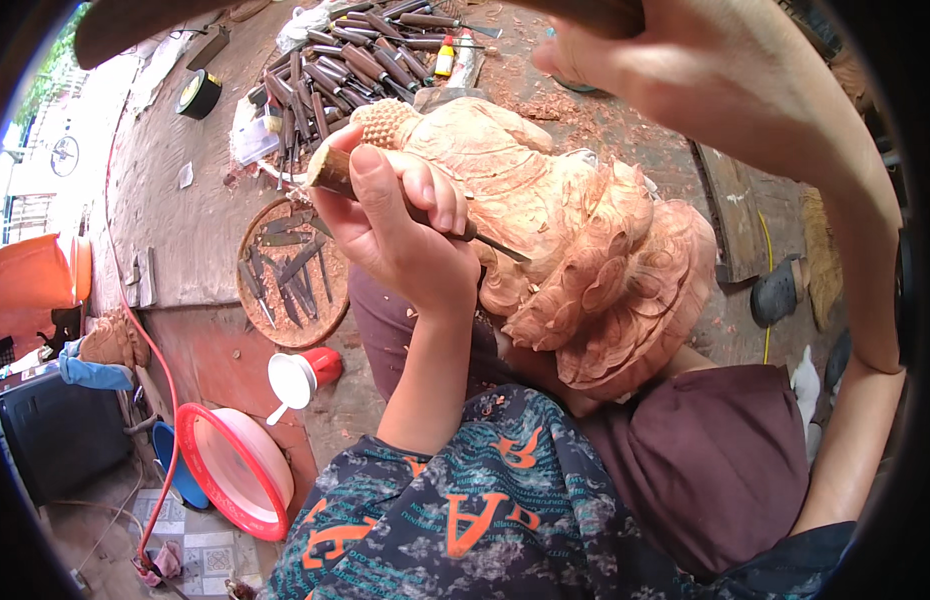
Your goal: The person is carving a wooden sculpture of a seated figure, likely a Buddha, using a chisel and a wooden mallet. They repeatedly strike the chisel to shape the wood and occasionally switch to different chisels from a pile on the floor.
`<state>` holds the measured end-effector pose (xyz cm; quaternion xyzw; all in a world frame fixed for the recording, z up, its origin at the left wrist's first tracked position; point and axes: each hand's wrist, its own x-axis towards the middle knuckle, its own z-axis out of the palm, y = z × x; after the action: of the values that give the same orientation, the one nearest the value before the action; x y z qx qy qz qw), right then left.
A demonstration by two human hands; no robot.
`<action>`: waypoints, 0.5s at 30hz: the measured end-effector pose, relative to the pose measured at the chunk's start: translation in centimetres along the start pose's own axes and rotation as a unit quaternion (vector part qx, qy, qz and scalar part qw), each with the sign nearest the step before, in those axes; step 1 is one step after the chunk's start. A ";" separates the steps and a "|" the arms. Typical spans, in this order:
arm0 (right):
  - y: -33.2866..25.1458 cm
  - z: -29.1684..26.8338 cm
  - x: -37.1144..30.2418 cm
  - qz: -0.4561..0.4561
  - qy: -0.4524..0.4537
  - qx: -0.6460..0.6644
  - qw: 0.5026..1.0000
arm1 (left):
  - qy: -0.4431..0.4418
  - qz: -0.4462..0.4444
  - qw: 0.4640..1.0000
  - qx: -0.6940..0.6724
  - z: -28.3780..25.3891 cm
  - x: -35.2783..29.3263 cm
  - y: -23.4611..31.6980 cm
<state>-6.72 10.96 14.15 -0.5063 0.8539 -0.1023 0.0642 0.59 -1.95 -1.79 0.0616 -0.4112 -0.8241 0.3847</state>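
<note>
My left hand [405, 215] is wrapped round the wooden handle of a carving chisel [500, 247], whose thin dark blade slants down right to the carving. That carving [585, 250] is a pale reddish wooden figure with a knobbly curled head and layered petal shapes at its base, lying tilted across my lap. My right hand [655, 65] is raised at the upper right, its fingers closed round a brown wooden club [590, 14], like a mallet. Part of that club runs out of view at the top edge. Wood chips lie on the figure and my clothes.
Many dark-handled chisels [350, 65] lie heaped at the back, near a small yellow bottle [445, 57]. A round tray [335, 325] with loose blades sits left, beside a red-and-white container [293, 385] and a red-rimmed basin [190, 450]. A red cord [150, 345] crosses the left side.
</note>
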 end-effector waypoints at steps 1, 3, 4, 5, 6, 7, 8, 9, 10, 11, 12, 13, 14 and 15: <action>0.0 0.1 0.0 0.002 -0.001 -0.002 1.000 | -0.004 0.004 1.000 -0.003 -0.1 0.0 -0.2; 0.1 0.1 0.1 0.007 -0.002 -0.003 1.000 | -0.011 0.016 1.000 -0.006 0.0 -0.1 -0.3; 0.0 0.0 0.0 0.009 -0.004 -0.002 1.000 | -0.003 0.015 1.000 -0.008 0.0 -0.1 -0.3; -0.1 0.0 -0.1 0.010 -0.006 -0.003 1.000 | 0.006 0.014 1.000 -0.009 0.0 -0.2 -0.4; -0.1 -0.1 -0.1 0.014 -0.009 -0.005 1.000 | 0.013 0.013 1.000 -0.014 0.0 -0.2 -0.6; -0.2 -0.2 -0.2 0.017 -0.011 -0.007 1.000 | 0.012 0.004 1.000 -0.014 -0.2 -0.1 -0.7; -0.2 -0.2 -0.1 0.017 -0.009 -0.009 1.000 | 0.011 -0.004 1.000 -0.013 -0.3 -0.1 -0.8; -0.1 0.0 0.0 0.015 -0.009 -0.010 1.000 | 0.012 -0.014 1.000 -0.010 -0.5 -0.2 -0.8; 0.0 0.2 0.0 0.016 -0.005 -0.010 1.000 | 0.001 -0.021 0.999 -0.039 -0.4 0.0 -0.9; 0.0 0.2 0.0 0.018 -0.006 -0.010 1.000 | 0.010 -0.028 0.999 -0.031 -0.3 0.0 -0.9; 0.1 0.3 0.0 0.016 -0.006 -0.014 1.000 | 0.018 -0.032 0.999 -0.023 -0.1 0.1 -0.8; 0.0 0.2 0.1 0.021 -0.010 -0.015 1.000 | 0.015 -0.021 1.000 -0.011 -0.2 0.0 -0.9; -0.1 0.1 0.0 0.023 -0.014 -0.019 0.999 | 0.012 -0.010 1.000 0.001 -0.2 -0.2 -0.9; -0.1 0.1 0.1 0.025 -0.019 -0.020 0.999 | 0.046 -0.027 0.998 0.026 0.0 -0.4 -0.8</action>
<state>-6.63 10.85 14.03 -0.4877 0.8669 -0.0740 0.0725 0.45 -1.38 -2.48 0.1208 -0.4126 -0.8196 0.3788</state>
